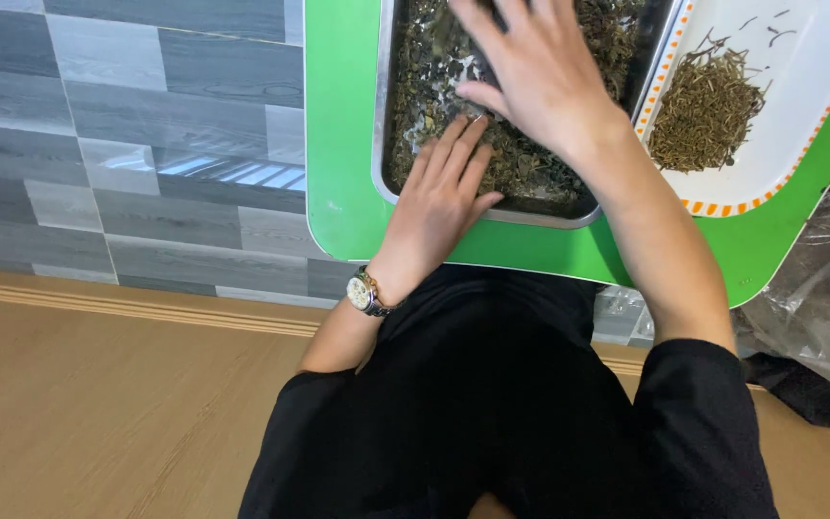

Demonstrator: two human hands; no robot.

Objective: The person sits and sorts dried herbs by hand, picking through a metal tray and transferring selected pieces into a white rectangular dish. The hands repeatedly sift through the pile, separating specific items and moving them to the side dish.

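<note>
While both palms face down, left hand [444, 187] and right hand [540, 77] press flat, fingers outstretched and gripping nothing, on dried leaves [521, 168].

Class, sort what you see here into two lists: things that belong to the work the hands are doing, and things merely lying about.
In use:
- left hand, flat on the dried leaves
- right hand, spread over the leaves
- metal tray holding the leaves
- white plate with a pile of stems

Lying about:
- green table
- clear plastic bag
- wristwatch
</note>
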